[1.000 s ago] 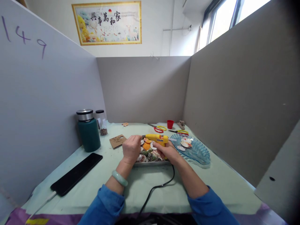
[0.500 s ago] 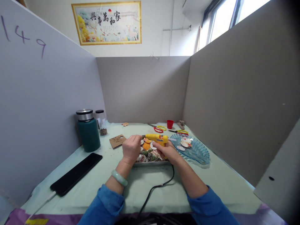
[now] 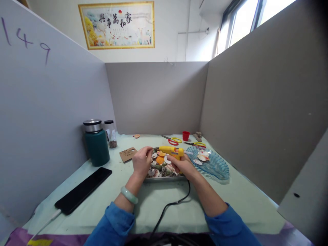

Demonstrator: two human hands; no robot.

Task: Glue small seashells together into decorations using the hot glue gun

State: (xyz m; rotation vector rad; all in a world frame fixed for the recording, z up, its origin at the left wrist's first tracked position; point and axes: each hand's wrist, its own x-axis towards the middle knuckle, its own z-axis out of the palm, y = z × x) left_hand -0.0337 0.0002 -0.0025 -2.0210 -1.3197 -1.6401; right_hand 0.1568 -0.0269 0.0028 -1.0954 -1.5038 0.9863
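Note:
A yellow hot glue gun is gripped in my right hand, its nozzle pointing left and a clear glue stick coming out at its back. Just left of the nozzle, my left hand is closed in a pinch; whatever lies between its fingertips is too small to make out. Below both hands lies a shallow tray filled with shells, mossy green bits and an orange disc. The tray's far side is partly hidden by the hands and the gun.
A blue glass dish holding shell pieces stands on the right. Behind are scissors, more scissors and a red cup. On the left are a green flask, a jar, a phone and a brown card. A black cord runs toward me.
My left hand has drawn slightly left, away from the nozzle, still pinched. The right hand and the glue gun have stayed in place.

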